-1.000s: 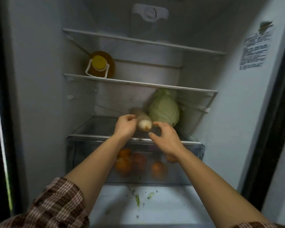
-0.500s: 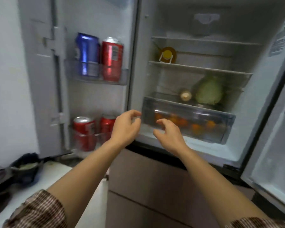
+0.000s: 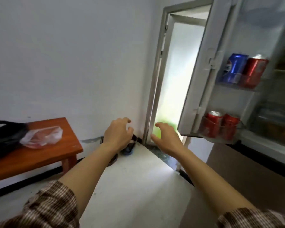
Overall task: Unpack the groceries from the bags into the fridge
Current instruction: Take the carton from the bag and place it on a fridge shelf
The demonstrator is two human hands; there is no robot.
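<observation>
view swung left off fridge [image 3: 270,102], empty hands, wooden table [image 3: 39,155]

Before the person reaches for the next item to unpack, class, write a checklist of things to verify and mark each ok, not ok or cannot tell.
1. Left hand free: ok, open and holding nothing.
2. Right hand free: ok, open and holding nothing.
3. Fridge door open for loading: ok, it stands open with cans in its racks.
4. Bags within sight: ok, the black bag and the clear plastic bag lie on the wooden table.
5. Groceries left in the black bag: cannot tell, its inside is hidden.
6. Room on the main shelves: cannot tell, the interior is blurred at the edge.
</observation>
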